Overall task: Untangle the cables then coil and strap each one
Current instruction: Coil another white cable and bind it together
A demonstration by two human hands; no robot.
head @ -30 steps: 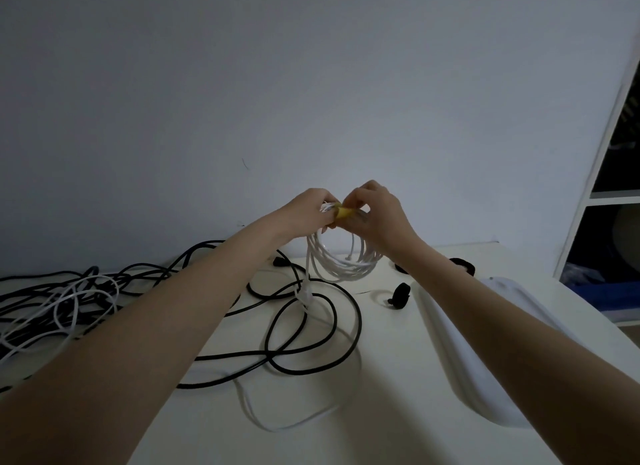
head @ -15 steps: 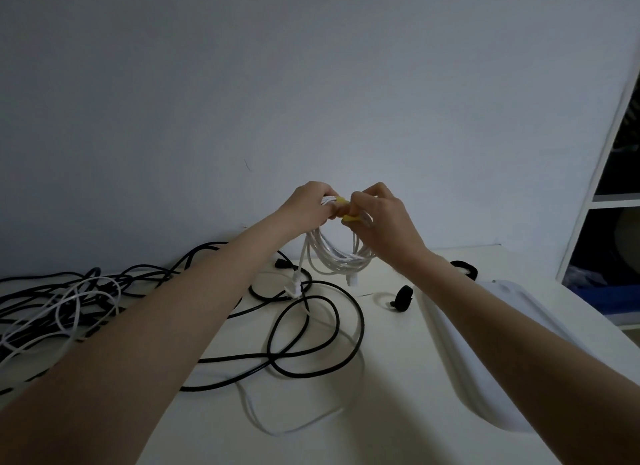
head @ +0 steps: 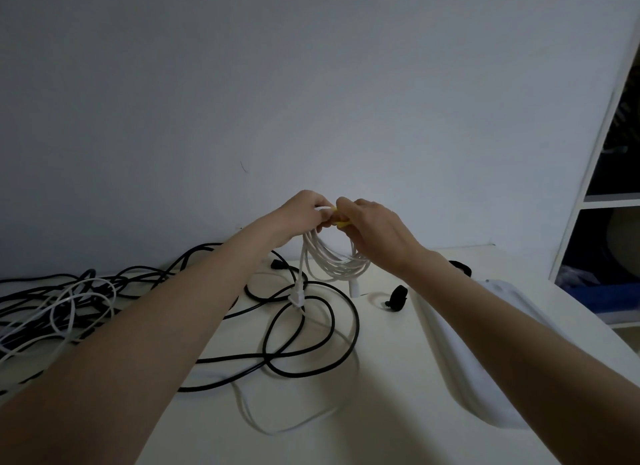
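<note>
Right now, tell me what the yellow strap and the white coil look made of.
Yellow strap: probably soft fabric or hook-and-loop, bending between both hands; too small to confirm. White coil: likely a plastic-jacketed cable, smooth and matte, hanging in limp loops.

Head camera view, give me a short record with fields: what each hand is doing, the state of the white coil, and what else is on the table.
left hand: left hand grips the top of the coiled white cable
right hand: right hand pinches the yellow strap at the coil's top
coil: held above the white table, loops hanging, one plug end dangling
loose cable: long black cable lying in open loops
tangle: black and white cables at the left
spare straps: small black strap near the white oblong case
</note>
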